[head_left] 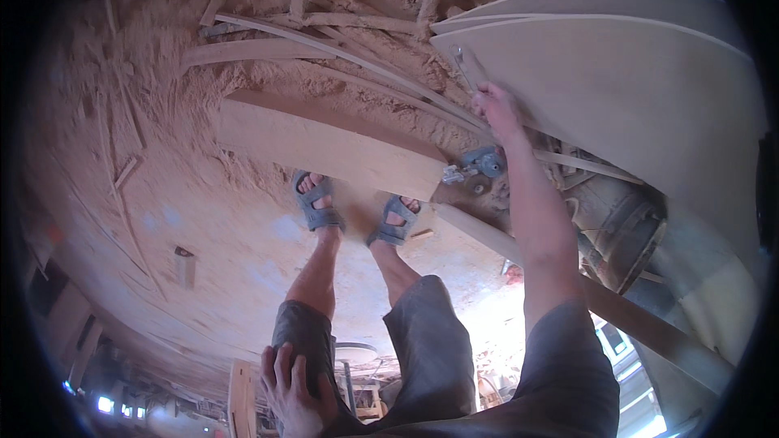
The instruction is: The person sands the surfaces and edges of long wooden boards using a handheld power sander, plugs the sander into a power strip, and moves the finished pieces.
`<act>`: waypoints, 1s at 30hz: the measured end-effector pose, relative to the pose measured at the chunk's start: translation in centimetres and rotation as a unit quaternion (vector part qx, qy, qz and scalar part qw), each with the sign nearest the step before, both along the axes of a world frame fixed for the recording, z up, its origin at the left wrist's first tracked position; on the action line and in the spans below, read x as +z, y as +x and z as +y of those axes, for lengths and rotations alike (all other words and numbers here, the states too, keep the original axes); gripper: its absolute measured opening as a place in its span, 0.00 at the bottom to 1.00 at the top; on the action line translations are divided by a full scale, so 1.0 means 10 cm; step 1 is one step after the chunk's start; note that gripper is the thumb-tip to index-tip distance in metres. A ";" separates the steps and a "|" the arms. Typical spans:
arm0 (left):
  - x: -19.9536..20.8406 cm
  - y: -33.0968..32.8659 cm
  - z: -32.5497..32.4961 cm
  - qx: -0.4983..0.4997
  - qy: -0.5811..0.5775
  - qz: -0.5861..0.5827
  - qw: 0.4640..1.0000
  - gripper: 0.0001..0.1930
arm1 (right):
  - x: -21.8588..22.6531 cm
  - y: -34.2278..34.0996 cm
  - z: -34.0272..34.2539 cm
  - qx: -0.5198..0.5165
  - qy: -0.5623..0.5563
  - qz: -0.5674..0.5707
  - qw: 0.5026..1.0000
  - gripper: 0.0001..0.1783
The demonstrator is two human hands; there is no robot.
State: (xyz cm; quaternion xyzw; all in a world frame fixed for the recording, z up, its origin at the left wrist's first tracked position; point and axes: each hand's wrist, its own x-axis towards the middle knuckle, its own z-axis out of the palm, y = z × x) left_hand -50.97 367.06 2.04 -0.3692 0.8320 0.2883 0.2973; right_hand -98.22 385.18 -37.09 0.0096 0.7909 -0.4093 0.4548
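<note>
My right hand reaches out at the upper right, its fingers closed round a slim metal wrench. The tool's bright end points up and to the left, in front of a large pale board. Below that hand, a blue metal machine part sits at the end of a thick wooden beam, next to silvery fittings. At the bottom, my left hand rests on my left thigh with its fingers apart, holding nothing.
My sandalled feet stand by the beam on a dusty floor. Sawdust and scrap strips lie heaped beyond it. A long timber rail runs down the right side, below a dark round machine housing. A small wood block lies at left.
</note>
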 end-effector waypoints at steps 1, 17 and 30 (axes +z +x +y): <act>0.00 0.06 0.04 0.008 0.008 -0.012 1.000 0.25 | 0.20 0.01 -0.13 -0.048 -0.063 -0.062 0.995 0.15; 0.19 0.49 0.66 0.178 0.057 0.014 0.982 0.24 | 3.49 1.17 -1.00 -0.213 -0.329 -0.431 0.813 0.30; 0.74 2.02 1.32 0.569 0.113 0.025 0.814 0.24 | 4.77 1.98 -1.04 -0.025 -0.054 -0.263 0.963 0.20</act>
